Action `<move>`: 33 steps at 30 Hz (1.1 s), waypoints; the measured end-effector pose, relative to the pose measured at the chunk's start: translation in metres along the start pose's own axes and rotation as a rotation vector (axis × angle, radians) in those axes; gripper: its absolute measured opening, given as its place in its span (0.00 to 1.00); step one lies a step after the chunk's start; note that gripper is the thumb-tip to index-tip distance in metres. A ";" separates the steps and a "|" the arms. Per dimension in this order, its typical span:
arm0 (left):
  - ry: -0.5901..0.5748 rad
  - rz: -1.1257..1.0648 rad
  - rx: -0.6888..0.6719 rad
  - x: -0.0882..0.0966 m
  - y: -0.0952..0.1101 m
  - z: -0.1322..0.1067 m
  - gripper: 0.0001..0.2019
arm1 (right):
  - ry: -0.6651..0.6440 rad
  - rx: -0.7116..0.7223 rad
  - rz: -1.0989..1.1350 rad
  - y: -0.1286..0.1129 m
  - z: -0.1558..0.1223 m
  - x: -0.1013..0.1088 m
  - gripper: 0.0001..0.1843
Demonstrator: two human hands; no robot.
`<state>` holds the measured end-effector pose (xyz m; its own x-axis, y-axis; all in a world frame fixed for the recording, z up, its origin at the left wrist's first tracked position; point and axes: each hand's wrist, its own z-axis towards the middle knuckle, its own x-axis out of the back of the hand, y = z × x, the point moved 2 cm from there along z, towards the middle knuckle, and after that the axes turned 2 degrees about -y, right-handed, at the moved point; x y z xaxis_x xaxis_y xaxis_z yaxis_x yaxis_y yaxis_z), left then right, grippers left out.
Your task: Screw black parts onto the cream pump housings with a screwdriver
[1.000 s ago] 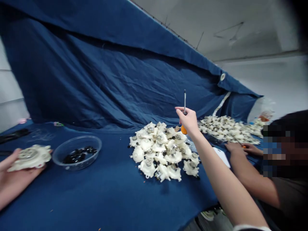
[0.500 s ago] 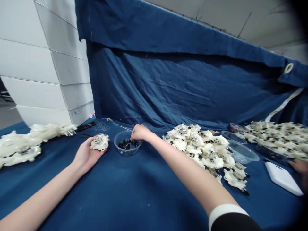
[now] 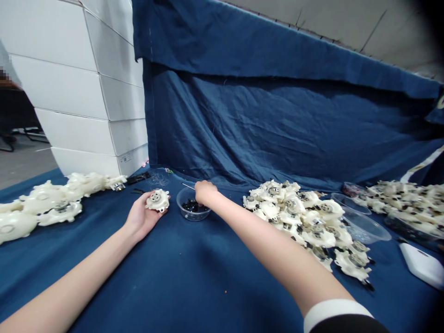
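Bowl (image 3: 183, 209) between housing piles (image 3: 294, 212), cartons (image 3: 86, 101) behind

Housing: white plastic lobed housing (image 3: 157, 200), round hub facing up, cradled on the left hand (image 3: 144, 215), just left of the bowl.
Bowl: clear plastic bowl (image 3: 183, 202), upright, holding small black parts (image 3: 193, 206).
Screwdriver: thin metal screwdriver (image 3: 189, 186), gripped in the right hand (image 3: 204, 192) at the bowl's far rim, shaft pointing left.

Cream-white plastic housing (image 3: 157, 200), navy-blue cloth (image 3: 180, 282), black parts (image 3: 191, 206)
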<state>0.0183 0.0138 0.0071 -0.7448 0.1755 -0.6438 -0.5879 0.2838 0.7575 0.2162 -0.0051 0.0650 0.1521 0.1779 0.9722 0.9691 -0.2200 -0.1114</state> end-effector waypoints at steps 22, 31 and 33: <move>-0.188 -0.057 0.028 -0.038 0.017 -0.047 0.16 | 0.211 0.250 0.816 0.061 -0.109 0.015 0.13; -0.586 0.224 0.266 -0.055 -0.018 -0.088 0.18 | 0.082 0.313 1.433 0.083 -0.158 -0.044 0.17; -0.654 0.290 0.334 -0.057 -0.023 -0.094 0.19 | 0.052 0.301 1.461 0.084 -0.156 -0.052 0.18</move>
<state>0.0445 -0.0915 0.0364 -0.4564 0.7754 -0.4365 -0.1955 0.3912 0.8993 0.2593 -0.1825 0.0369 0.9981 -0.0545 -0.0276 -0.0258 0.0334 -0.9991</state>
